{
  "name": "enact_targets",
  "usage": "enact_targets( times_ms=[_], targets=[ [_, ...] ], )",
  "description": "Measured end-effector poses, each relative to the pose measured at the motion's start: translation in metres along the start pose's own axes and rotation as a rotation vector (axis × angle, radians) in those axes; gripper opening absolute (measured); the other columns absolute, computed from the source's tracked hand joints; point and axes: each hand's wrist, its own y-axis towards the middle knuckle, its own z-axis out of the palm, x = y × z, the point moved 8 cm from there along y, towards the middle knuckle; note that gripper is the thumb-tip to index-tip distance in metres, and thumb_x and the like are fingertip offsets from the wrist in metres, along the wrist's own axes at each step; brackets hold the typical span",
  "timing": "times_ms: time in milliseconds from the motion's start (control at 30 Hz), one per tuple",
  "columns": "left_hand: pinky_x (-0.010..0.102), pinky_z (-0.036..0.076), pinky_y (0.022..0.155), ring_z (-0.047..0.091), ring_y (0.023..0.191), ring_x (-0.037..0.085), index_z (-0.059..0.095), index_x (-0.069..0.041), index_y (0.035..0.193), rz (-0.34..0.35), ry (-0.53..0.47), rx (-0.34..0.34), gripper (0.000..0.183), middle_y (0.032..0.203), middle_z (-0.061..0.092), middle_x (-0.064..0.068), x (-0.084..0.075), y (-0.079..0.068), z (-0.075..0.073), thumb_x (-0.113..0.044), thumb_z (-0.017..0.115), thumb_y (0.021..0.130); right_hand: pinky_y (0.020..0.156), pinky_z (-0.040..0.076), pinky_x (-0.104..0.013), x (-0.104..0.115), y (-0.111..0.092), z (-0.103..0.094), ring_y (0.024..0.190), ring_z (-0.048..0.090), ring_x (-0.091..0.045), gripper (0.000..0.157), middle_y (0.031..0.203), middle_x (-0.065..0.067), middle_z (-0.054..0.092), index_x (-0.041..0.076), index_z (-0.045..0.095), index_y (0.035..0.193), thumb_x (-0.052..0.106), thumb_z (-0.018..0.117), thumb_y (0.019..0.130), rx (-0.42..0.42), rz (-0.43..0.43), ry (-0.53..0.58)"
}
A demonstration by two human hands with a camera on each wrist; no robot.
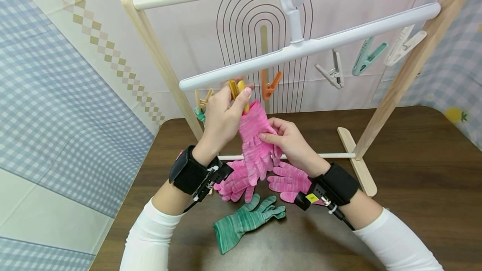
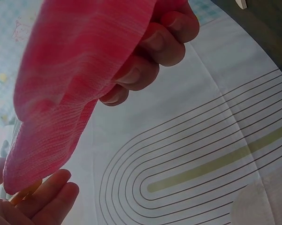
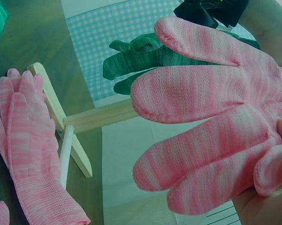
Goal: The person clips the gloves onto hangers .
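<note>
Under the left part of the white hanger, my left hand pinches a yellow clothespin between thumb and fingers. A pink glove hangs cuff up at this clothespin's lower end; whether the jaws bite the cuff is hard to tell. My right hand holds the same glove near its middle, thumb in front. In the right wrist view the glove's fingers point away from the hand. The left wrist view shows its cuff by the left fingertips.
A wooden clothespin holds a green glove left. Orange, grey, teal and white clothespins hang right. Pink gloves and a green glove lie on the table. A wooden rack frames the hanger.
</note>
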Motion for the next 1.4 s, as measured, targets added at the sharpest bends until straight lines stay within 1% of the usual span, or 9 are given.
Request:
enact_targets(
  times_ms=[267, 433, 567, 767, 1000, 1167, 1233, 1300, 1400],
  targets=[
    [0.031, 0.037, 0.052, 0.045, 0.059, 0.014, 0.057, -0.002, 0.111, 0.0, 0.017, -0.007, 0.037, 0.099, 0.066, 0.009, 0.0, 0.0, -0.001, -0.03, 0.044, 0.092, 0.05, 0.05, -0.022, 0.004, 0.0, 0.004, 0.06, 0.059, -0.012, 0.019, 0.073, -0.002, 0.058, -0.009, 0.05, 0.102, 0.0, 0.053, 0.085, 0.001, 0.002, 0.004],
    [0.031, 0.035, 0.049, 0.042, 0.055, 0.014, 0.057, -0.001, 0.112, -0.004, 0.014, -0.008, 0.037, 0.1, 0.066, 0.008, 0.001, 0.0, -0.001, -0.03, 0.044, 0.092, 0.051, 0.051, -0.023, 0.007, 0.001, 0.008, 0.062, 0.06, -0.013, 0.021, 0.073, -0.002, 0.059, -0.008, 0.049, 0.103, 0.0, 0.053, 0.085, 0.011, 0.009, 0.021],
    [0.031, 0.038, 0.051, 0.045, 0.058, 0.013, 0.055, 0.0, 0.114, -0.005, 0.011, -0.01, 0.039, 0.102, 0.067, 0.007, 0.001, -0.001, -0.002, -0.03, 0.044, 0.092, 0.053, 0.051, -0.023, 0.011, 0.002, 0.01, 0.063, 0.06, -0.013, 0.021, 0.075, -0.002, 0.059, -0.009, 0.049, 0.104, 0.0, 0.053, 0.085, 0.009, 0.008, 0.022],
    [0.032, 0.042, 0.06, 0.055, 0.076, 0.013, 0.053, 0.0, 0.117, -0.005, 0.0, 0.002, 0.041, 0.105, 0.065, 0.009, 0.001, -0.001, -0.001, -0.031, 0.045, 0.092, 0.052, 0.051, -0.022, 0.014, 0.002, 0.012, 0.063, 0.06, -0.012, 0.022, 0.074, 0.0, 0.061, -0.009, 0.049, 0.105, -0.002, 0.053, 0.084, -0.001, 0.011, 0.02],
    [0.031, 0.035, 0.051, 0.045, 0.059, 0.017, 0.052, -0.003, 0.12, -0.023, 0.003, -0.002, 0.044, 0.102, 0.066, 0.008, 0.002, -0.002, 0.0, -0.033, 0.052, 0.088, 0.037, 0.038, -0.017, 0.013, 0.002, 0.013, 0.043, 0.048, -0.008, 0.023, 0.065, 0.001, 0.057, -0.01, 0.05, 0.104, -0.001, 0.054, 0.083, 0.006, -0.007, 0.023],
    [0.033, 0.044, 0.06, 0.055, 0.075, 0.015, 0.051, -0.004, 0.121, -0.028, -0.01, -0.005, 0.044, 0.104, 0.066, 0.01, 0.003, -0.002, 0.0, -0.032, 0.053, 0.087, 0.037, 0.039, -0.018, 0.011, 0.001, 0.013, 0.043, 0.049, -0.009, 0.02, 0.063, 0.0, 0.056, -0.01, 0.05, 0.1, 0.0, 0.054, 0.083, 0.022, -0.013, 0.029],
    [0.032, 0.043, 0.059, 0.055, 0.075, 0.014, 0.051, -0.004, 0.121, -0.03, -0.011, -0.003, 0.044, 0.104, 0.066, 0.009, 0.003, -0.002, 0.0, -0.032, 0.054, 0.087, 0.036, 0.039, -0.019, 0.01, 0.001, 0.013, 0.042, 0.049, -0.01, 0.019, 0.061, 0.0, 0.055, -0.009, 0.049, 0.098, 0.0, 0.054, 0.083, 0.029, -0.016, 0.033],
    [0.031, 0.04, 0.055, 0.05, 0.067, 0.014, 0.051, -0.005, 0.122, -0.031, -0.009, -0.002, 0.044, 0.103, 0.066, 0.008, 0.003, -0.003, 0.0, -0.032, 0.054, 0.087, 0.035, 0.038, -0.019, 0.01, 0.0, 0.013, 0.04, 0.048, -0.011, 0.017, 0.06, 0.0, 0.054, -0.008, 0.049, 0.096, 0.0, 0.054, 0.083, 0.033, -0.017, 0.038],
    [0.03, 0.038, 0.054, 0.047, 0.063, 0.014, 0.049, -0.004, 0.123, -0.032, -0.027, 0.005, 0.045, 0.102, 0.066, 0.007, 0.004, -0.003, 0.001, -0.031, 0.054, 0.087, 0.037, 0.04, -0.019, 0.01, 0.0, 0.012, 0.043, 0.05, -0.01, 0.016, 0.062, 0.0, 0.055, -0.008, 0.05, 0.096, 0.0, 0.054, 0.082, 0.03, -0.026, 0.036]
  ],
)
